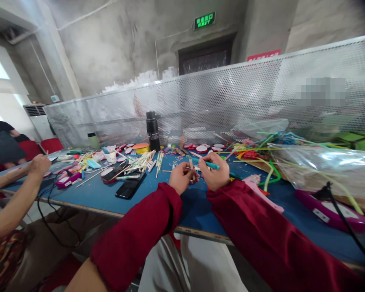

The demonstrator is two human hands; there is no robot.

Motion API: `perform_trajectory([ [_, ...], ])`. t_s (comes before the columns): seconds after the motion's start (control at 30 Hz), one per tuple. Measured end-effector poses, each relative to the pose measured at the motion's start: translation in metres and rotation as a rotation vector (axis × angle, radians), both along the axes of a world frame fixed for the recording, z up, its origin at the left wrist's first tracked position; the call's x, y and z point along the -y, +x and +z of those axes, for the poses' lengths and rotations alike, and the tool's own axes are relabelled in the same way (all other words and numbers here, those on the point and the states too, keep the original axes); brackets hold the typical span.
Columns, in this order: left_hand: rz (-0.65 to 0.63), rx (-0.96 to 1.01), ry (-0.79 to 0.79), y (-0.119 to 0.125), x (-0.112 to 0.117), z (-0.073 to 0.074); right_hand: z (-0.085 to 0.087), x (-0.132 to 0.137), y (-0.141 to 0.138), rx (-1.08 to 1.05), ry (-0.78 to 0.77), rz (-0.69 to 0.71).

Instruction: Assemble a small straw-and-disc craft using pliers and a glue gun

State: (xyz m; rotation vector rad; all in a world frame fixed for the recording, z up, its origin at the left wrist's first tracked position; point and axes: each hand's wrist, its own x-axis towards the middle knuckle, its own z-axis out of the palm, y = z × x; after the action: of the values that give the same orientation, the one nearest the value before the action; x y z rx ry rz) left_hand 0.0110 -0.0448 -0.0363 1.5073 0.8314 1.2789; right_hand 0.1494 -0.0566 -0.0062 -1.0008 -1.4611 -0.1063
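Note:
Both my hands meet over the blue table, sleeves dark red. My left hand is closed in a pinch on thin wooden sticks that poke out between the two hands. My right hand is closed too, gripping a teal pen-like tool that points left across its knuckles. The fingertips of both hands touch around the sticks.
A black phone lies left of my hands, beyond it a heap of wooden sticks and a black bottle. Coloured tubes and a clear plastic bag fill the right. A pink glue gun lies near right. Another person's arms rest at left.

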Motion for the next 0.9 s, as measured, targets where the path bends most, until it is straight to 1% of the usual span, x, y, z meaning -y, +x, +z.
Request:
perform_trajectory([
  [0.33,0.003,0.004,0.011,-0.0002,-0.0014,-0.0013,0.0006,0.0013,-0.0002,0.006,0.012,-0.017],
  [0.57,0.010,-0.008,0.016,-0.0003,0.0008,-0.0007,-0.0047,-0.0014,-0.0014,-0.006,0.014,0.041],
  [0.9,0.009,-0.010,0.022,-0.0006,0.0001,-0.0016,-0.0064,-0.0032,-0.0002,0.005,0.002,0.040],
])
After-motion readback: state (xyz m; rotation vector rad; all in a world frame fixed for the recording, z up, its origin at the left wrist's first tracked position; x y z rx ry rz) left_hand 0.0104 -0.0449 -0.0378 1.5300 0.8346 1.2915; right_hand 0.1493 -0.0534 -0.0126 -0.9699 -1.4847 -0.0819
